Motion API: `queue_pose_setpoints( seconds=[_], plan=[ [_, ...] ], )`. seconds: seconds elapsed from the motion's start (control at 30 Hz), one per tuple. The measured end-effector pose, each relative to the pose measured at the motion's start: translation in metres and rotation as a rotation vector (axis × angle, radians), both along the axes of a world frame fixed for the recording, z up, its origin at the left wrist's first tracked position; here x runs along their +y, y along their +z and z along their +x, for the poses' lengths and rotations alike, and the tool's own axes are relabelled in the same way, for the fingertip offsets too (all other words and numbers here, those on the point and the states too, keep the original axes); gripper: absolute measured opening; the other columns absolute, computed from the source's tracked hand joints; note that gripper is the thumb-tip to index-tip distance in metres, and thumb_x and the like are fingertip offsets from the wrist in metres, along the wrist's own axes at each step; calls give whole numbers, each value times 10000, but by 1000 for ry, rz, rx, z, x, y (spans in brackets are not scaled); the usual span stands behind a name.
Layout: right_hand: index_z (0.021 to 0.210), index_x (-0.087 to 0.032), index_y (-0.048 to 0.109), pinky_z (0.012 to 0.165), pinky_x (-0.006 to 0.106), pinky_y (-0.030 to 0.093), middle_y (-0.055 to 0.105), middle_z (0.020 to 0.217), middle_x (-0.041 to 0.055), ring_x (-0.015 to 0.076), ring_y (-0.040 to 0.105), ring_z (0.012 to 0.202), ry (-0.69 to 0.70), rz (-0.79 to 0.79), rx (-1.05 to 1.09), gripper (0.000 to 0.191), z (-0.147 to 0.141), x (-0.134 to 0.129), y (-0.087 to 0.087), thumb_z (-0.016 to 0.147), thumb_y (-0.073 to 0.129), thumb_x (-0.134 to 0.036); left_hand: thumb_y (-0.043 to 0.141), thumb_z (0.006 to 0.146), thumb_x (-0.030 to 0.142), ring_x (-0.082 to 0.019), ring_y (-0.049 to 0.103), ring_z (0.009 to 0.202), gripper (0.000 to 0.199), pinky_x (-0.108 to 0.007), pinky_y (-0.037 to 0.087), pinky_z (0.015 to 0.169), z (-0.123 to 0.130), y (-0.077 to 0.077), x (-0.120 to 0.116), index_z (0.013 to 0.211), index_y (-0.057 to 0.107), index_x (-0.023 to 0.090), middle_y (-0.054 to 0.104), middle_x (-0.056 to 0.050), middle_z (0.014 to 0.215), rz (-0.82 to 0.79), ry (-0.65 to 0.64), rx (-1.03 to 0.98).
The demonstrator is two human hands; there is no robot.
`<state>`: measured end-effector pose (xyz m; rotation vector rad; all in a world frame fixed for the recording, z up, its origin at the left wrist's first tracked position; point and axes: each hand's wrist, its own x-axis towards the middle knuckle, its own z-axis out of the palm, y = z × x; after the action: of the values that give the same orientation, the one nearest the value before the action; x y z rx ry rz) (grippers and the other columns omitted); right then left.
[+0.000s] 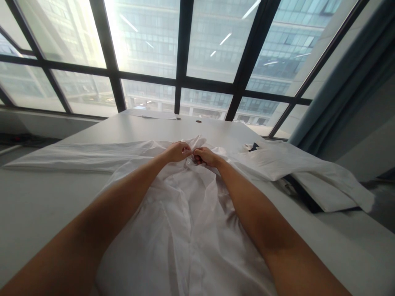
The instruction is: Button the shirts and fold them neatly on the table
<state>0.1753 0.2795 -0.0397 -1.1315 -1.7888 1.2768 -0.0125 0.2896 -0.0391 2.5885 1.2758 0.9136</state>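
Note:
A white button-up shirt (pixel 185 213) lies front up on the table, its collar end away from me and its body spreading toward me. One sleeve stretches out to the left; the other runs to the right, partly beneath folded cloth. Near the collar, my left hand (pixel 178 151) pinches the shirt's fabric with its fingertips. Close against it, my right hand (pixel 206 156) is closed on the shirt too, fingers curled. The hands almost touch. A small pale button seems to show just below them. What exactly lies between the fingertips is hidden.
The white table (pixel 46 209) reaches toward a large window with dark frames (pixel 185 41). On the right lies more white cloth (pixel 296 160) over a dark-edged flat object (pixel 304 193). A blue-grey curtain (pixel 336 90) hangs at right. A thin white sheet (pixel 154 114) lies at the far edge.

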Motion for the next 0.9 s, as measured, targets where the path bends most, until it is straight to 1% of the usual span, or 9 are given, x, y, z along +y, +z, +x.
queue_pose_setpoints(
  seconds=[0.17, 0.3, 0.43, 0.57, 0.67, 0.73, 0.8, 0.87, 0.9],
  plan=[
    [556, -181, 469, 404, 203, 285, 455, 457, -37, 68, 368, 404, 14, 15, 1, 212, -1, -1, 0, 714, 563, -285, 575, 755, 370, -135, 536, 612, 312, -236, 407, 623, -2, -6, 9, 867, 763, 146, 655, -21, 688, -101, -29, -97],
    [581, -179, 481, 408, 200, 304, 451, 458, -47, 65, 366, 401, 35, 10, 31, 205, -1, 0, -2, 712, 591, -292, 595, 736, 368, -130, 531, 594, 312, -230, 387, 586, 1, -4, 6, 858, 766, 137, 644, -13, 649, -124, 30, -109],
    [593, -180, 481, 384, 196, 294, 434, 452, -57, 64, 377, 387, 26, 22, 54, 197, 1, 4, -5, 712, 598, -285, 593, 758, 347, -138, 550, 620, 286, -238, 401, 613, 7, 0, -2, 872, 766, 149, 658, -10, 669, -101, 111, -82],
    [662, -172, 529, 375, 192, 304, 441, 454, -65, 67, 397, 379, -9, 62, 86, 194, -1, 6, -10, 714, 634, -327, 570, 792, 257, -152, 586, 688, 239, -247, 441, 680, 12, -2, -5, 886, 748, 127, 693, -42, 760, -43, 115, -128],
    [753, -164, 570, 381, 197, 331, 481, 472, -60, 76, 421, 378, -97, 132, 65, 221, -6, 6, -14, 724, 652, -367, 562, 793, 210, -167, 607, 752, 206, -259, 467, 736, 11, -5, -2, 869, 732, 121, 701, -65, 823, 11, 86, -154],
    [776, -162, 577, 396, 210, 360, 511, 503, -48, 87, 445, 387, -182, 190, 2, 220, -8, 7, -13, 735, 647, -367, 544, 813, 209, -172, 616, 791, 207, -270, 479, 776, 8, -5, -1, 867, 727, 128, 699, -73, 857, 53, 32, -161],
    [819, -154, 596, 443, 229, 413, 561, 569, -25, 103, 489, 431, -296, 299, -93, 201, -6, 8, -9, 746, 635, -337, 504, 840, 194, -174, 625, 835, 236, -276, 484, 812, 5, -3, 1, 883, 727, 131, 697, -82, 892, 83, -27, -163],
    [958, -139, 624, 548, 258, 483, 639, 728, 22, 128, 560, 539, -426, 478, -202, 240, -1, 11, 0, 768, 610, -284, 463, 845, 146, -170, 633, 864, 279, -272, 487, 830, 0, 1, 2, 924, 730, 136, 698, -83, 927, 83, -73, -143],
    [1063, -138, 619, 622, 274, 509, 666, 860, 53, 143, 599, 625, -472, 577, -263, 303, 3, 12, 5, 783, 586, -246, 447, 833, 110, -165, 636, 870, 306, -266, 489, 833, -2, 3, 2, 946, 730, 142, 700, -78, 941, 76, -93, -120]
  ],
)
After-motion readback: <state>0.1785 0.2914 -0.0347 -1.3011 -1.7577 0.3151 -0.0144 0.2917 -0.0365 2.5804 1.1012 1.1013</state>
